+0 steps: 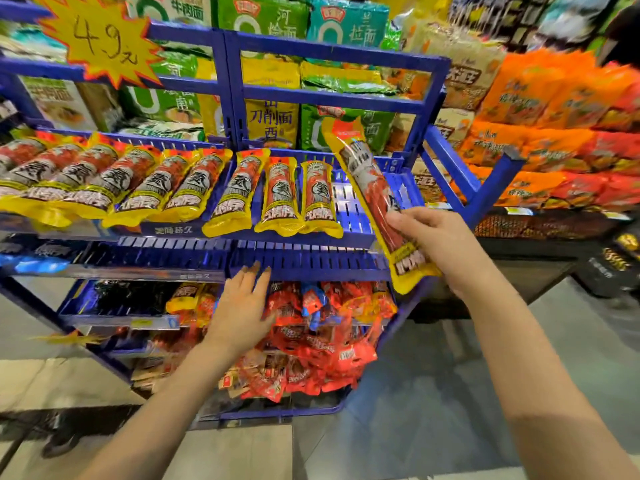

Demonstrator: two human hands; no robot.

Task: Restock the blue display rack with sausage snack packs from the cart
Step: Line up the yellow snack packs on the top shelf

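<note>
We are placing a pack (374, 199) on the rack (332, 50), partway through filling the sloped shelf (349, 209). Our right hand (440, 244) is gripping the pack near its lower end, fingers curled over the front, and the pack is tilting up toward 11 o'clock, hanging over the bare right part of the shelf. Three packs (273, 194) are already lying side by side at 9 o'clock from it, with a fuller row (104, 178) further left. Our left hand (242, 306) is hovering open, fingers straight, near the rail of the shelf below, holding nothing. Next we are probably laying the pack flat into the gap just beside the third pack, parallel to its neighbours, bottom edge against the front lip. The cart is not in view.
</note>
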